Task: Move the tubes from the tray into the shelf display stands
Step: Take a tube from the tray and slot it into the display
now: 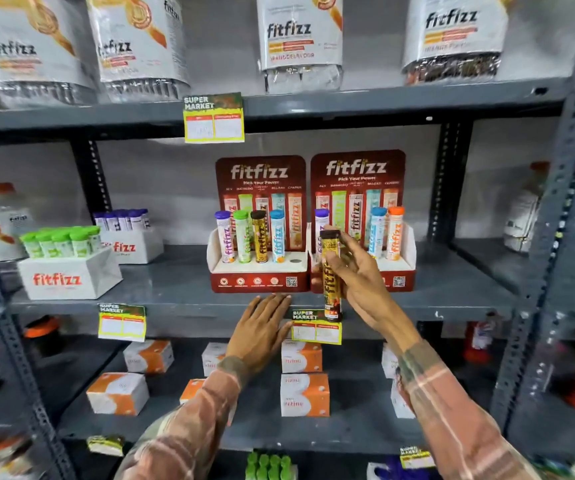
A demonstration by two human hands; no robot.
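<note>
My right hand (355, 275) grips a yellow tube with a brown cap (331, 277), upright, in front of the right display stand (404, 268). That stand holds a purple-capped tube (321, 226), a blue-capped tube (378, 232) and an orange-capped tube (395, 233). The left display stand (262, 271) carries several tubes, with one bare hole (295, 261) at its right end. My left hand (262, 327) lies flat with fingers apart on the shelf's front edge (189, 308), below the left stand.
White boxes of green-capped tubes (68, 242) and purple-capped tubes (123, 220) stand at the left of the same shelf. Large bags fill the shelf above. Orange-and-white cartons (305, 394) sit on the shelf below. Price tags (316, 326) hang from shelf edges.
</note>
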